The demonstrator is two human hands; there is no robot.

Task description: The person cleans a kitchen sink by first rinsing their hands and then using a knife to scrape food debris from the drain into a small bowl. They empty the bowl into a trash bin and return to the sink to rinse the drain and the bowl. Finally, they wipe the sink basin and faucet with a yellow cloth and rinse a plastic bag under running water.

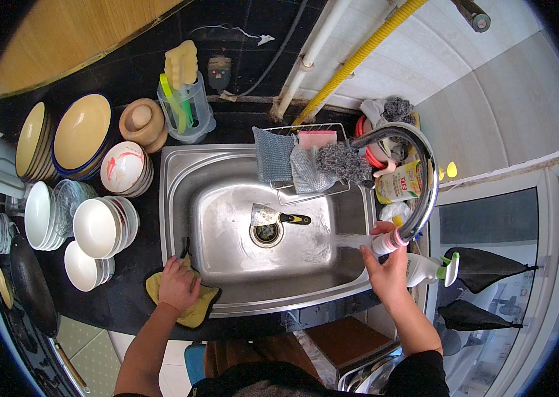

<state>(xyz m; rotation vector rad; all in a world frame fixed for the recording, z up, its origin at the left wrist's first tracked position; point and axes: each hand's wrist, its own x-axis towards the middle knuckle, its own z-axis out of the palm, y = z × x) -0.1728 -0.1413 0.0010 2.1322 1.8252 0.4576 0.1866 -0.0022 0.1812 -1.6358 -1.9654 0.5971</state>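
Observation:
My left hand (179,286) presses on a yellow cloth (195,307) with dark edging at the near left corner of the steel sink (226,304); its fingers are bent over the cloth. On the right, my right hand (390,268) is closed around the pink-and-white nozzle (385,243) of the curved chrome faucet (433,178). Water (352,241) sprays leftward from the nozzle into the basin. A scraper (267,214) with a black and yellow handle lies over the drain (267,234).
Stacked white bowls (97,228) and yellow plates (82,135) stand left of the sink. A wire rack (332,198) with cloths and a steel scourer (344,163) sits at its far right rim. A spray bottle (423,270) stands beside my right hand. A frying pan (31,284) is far left.

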